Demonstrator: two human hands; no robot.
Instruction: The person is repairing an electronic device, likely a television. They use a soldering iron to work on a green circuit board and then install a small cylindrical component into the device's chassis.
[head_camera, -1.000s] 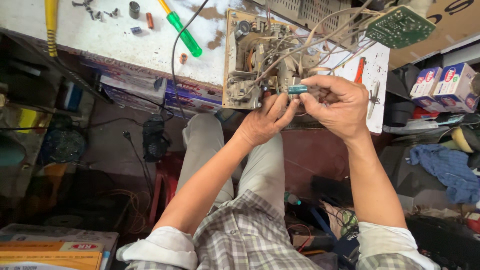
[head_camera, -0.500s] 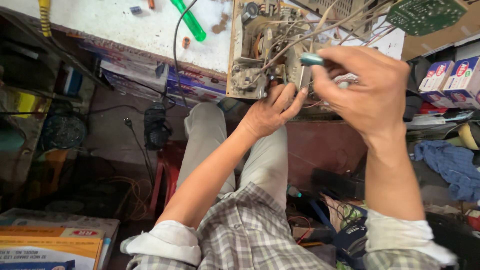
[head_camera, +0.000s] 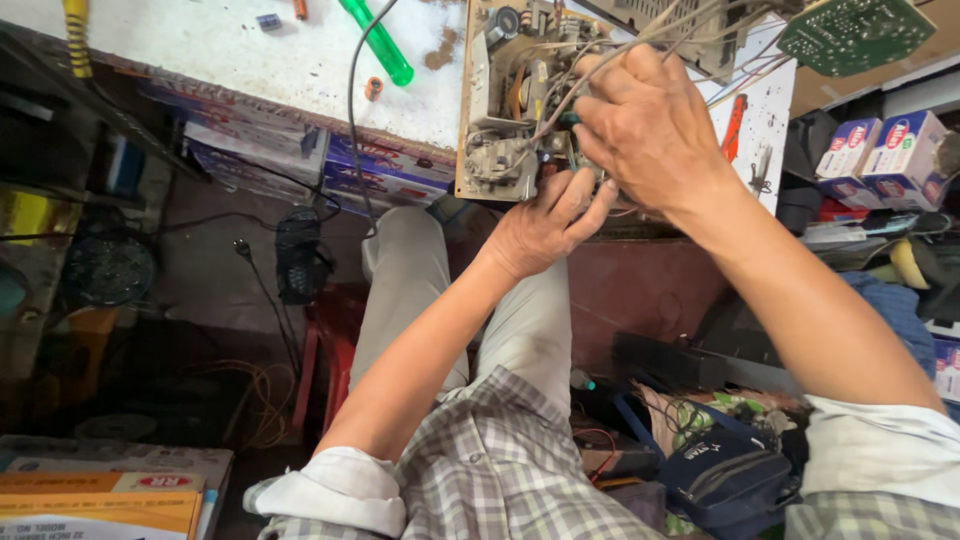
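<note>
A dusty circuit board (head_camera: 497, 110) crowded with parts and grey wires lies at the edge of the white bench (head_camera: 250, 60). My left hand (head_camera: 545, 228) grips the board's lower edge from below. My right hand (head_camera: 650, 130) is closed over the board's right side. It holds a small teal-handled tool (head_camera: 571, 119) whose tip is hidden among the parts. A green printed board (head_camera: 855, 35) hangs from the wires at the top right.
A green-handled screwdriver (head_camera: 378, 42), a yellow-handled tool (head_camera: 76, 35) and small bits lie on the bench. A red-handled tool (head_camera: 733, 125) sits right of the board. Boxes (head_camera: 880, 155) are stacked at right, a dark bag (head_camera: 735, 480) and cables on the floor.
My right hand has moved up and left with the teal tool, from in front of the board to on top of its parts. My left hand stays at the board's lower edge.
</note>
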